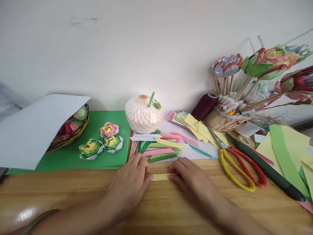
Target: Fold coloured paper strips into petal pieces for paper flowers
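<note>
A narrow yellow paper strip (160, 177) stretches between my two hands, low over the wooden table. Its left end is pinched by my left hand (133, 178), which wears a ring and has curled fingers. My right hand (188, 176) grips the other end, thumb and fingers closed together. Just beyond my fingers lies a loose pile of folded paper strips (161, 151) in pink, green, white and yellow. Three folded paper flowers, among them a pink one (109, 130), sit on green sheet (66, 163) to the left.
Scissors (237, 166) with red and yellow handles and a dark long-handled tool (271, 169) lie on the right. Behind stand a white netted ball with a green straw (144, 114), a maroon thread spool (204, 106) and a basket of paper flowers (225, 117). White paper (41, 127) covers another basket.
</note>
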Tool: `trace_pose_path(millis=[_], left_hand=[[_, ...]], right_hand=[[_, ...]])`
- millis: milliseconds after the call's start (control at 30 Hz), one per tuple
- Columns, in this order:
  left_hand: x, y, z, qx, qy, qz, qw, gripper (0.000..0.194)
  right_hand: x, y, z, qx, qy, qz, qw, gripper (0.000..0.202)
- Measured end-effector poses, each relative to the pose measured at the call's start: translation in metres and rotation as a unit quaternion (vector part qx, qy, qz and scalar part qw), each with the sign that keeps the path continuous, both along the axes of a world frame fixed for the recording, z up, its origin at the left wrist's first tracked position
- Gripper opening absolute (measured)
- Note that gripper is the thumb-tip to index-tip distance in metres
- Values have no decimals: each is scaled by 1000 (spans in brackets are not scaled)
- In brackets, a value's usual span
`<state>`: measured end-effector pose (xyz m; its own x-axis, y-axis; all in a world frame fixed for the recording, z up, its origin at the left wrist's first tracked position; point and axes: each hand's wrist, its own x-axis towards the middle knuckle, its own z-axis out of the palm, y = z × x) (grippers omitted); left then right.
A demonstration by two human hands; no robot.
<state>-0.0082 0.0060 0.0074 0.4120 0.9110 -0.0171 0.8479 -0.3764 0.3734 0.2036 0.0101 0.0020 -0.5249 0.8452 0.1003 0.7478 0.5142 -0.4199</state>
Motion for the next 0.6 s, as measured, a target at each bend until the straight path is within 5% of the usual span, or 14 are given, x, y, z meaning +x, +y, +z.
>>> trace_pose_path(millis=[433, 600], left_hand=[[-2, -1, -7, 99, -137, -107, 980, 11], [5, -7, -8, 202, -188, -132, 952, 29]], right_hand=[[0, -5, 6, 40, 46, 40, 997, 14], [-7, -16, 14, 98, 29, 124, 987, 11]])
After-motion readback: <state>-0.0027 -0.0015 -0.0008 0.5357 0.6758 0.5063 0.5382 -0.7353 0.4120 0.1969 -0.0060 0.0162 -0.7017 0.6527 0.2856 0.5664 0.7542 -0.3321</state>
